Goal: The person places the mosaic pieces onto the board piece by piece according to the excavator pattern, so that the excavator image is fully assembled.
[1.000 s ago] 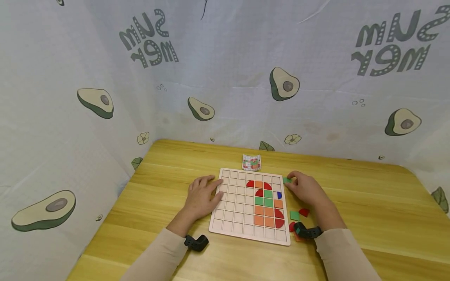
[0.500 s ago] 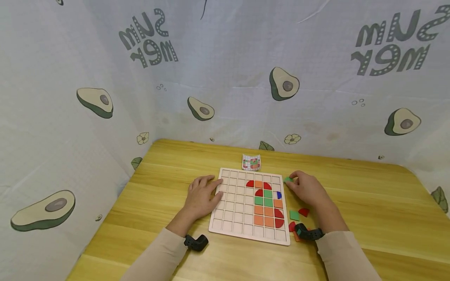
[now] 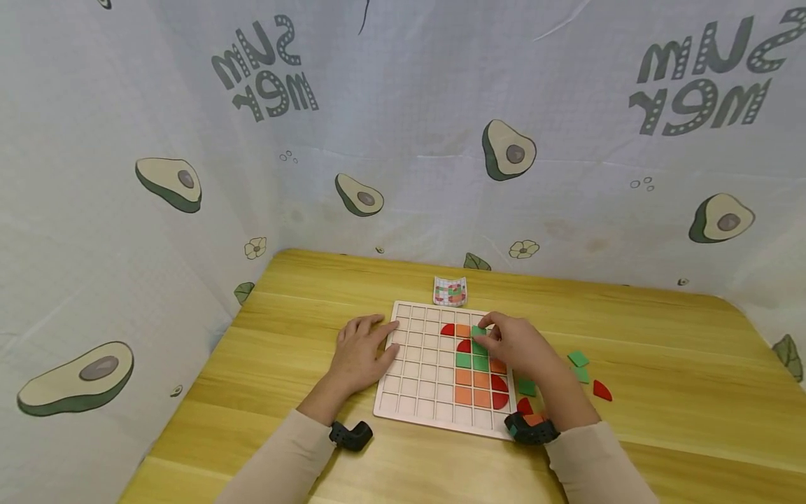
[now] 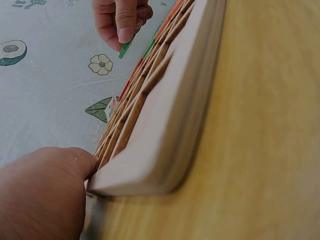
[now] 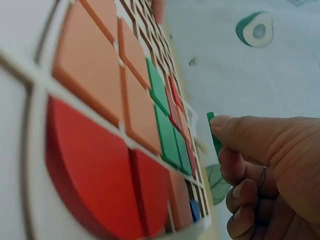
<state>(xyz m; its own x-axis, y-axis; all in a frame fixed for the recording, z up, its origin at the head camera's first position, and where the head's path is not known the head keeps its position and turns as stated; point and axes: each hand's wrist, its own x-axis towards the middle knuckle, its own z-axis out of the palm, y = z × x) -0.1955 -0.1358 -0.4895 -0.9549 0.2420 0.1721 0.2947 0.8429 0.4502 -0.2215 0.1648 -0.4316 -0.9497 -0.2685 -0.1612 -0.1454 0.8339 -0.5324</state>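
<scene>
My right hand (image 3: 519,346) pinches a green square tile (image 3: 478,331) between thumb and fingers, over the right part of the pale grid board (image 3: 412,367). In the right wrist view this green tile (image 5: 215,135) stands tilted at the fingertips, apart from the board's surface. My left hand (image 3: 359,353) rests at the board's left edge with fingers spread; the left wrist view shows its thumb (image 4: 75,162) against the board's rim (image 4: 150,172). Set in the board are orange squares (image 5: 90,60), green squares (image 3: 463,360) and red quarter-circles (image 5: 92,165). The right hand hides some cells.
Loose green squares (image 3: 577,359) and a red quarter-circle (image 3: 602,390) lie right of the board, with more pieces partly under the right forearm. A small pattern card (image 3: 450,291) stands behind the board. A printed curtain (image 3: 415,140) hangs behind the table.
The right hand has moved left from beside the board to over it, carrying the green tile. Loose green and red pieces right of the forearm have come into view. The left hand stays put.
</scene>
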